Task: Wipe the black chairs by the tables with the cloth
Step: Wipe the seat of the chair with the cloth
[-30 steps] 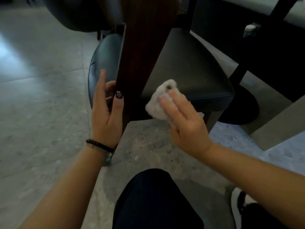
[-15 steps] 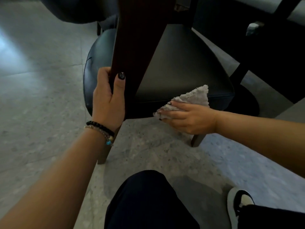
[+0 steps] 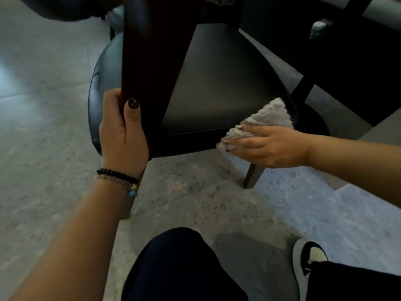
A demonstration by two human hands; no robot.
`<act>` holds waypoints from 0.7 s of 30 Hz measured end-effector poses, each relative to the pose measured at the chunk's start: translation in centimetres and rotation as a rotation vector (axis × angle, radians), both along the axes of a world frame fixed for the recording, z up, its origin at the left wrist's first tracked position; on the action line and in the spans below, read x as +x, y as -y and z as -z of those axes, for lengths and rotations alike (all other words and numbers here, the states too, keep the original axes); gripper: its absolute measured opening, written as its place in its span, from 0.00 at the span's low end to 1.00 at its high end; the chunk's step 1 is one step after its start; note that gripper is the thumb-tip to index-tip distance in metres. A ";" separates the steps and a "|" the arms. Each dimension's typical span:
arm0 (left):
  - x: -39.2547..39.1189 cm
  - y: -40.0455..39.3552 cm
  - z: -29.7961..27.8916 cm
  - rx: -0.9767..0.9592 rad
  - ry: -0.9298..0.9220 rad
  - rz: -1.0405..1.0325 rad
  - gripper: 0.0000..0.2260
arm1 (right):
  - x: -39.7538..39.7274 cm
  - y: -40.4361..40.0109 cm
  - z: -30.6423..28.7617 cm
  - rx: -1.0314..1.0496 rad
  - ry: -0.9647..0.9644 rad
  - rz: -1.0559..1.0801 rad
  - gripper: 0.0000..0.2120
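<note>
A black chair (image 3: 221, 88) with a padded seat and a dark reddish wooden back post (image 3: 156, 61) stands in front of me. My left hand (image 3: 121, 131) grips the lower part of that post, thumb across its front. My right hand (image 3: 267, 146) presses a grey cloth (image 3: 267, 120) against the seat's front right edge, fingers lying over the cloth and pointing left. A brown chair leg (image 3: 252, 174) shows just below my right hand.
Another dark chair (image 3: 65, 7) sits at the top left. A table with a black pedestal base (image 3: 314, 122) and slanted post is at the right. Speckled stone floor (image 3: 43, 148) spreads around. My knee (image 3: 180, 268) and shoe (image 3: 303, 263) are at the bottom.
My right hand has slid the cloth from the seat's front middle toward its right corner. My left hand closed round the back post and has stayed there.
</note>
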State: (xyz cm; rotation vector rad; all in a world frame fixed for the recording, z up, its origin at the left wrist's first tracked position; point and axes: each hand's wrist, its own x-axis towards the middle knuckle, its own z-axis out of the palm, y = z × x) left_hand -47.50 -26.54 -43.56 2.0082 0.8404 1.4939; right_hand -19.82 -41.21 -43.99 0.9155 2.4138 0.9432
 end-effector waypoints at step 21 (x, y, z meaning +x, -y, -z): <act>-0.5 -0.6 0.0 0.002 -0.056 0.015 0.06 | 4.9 5.1 -1.5 0.033 -0.219 0.279 0.28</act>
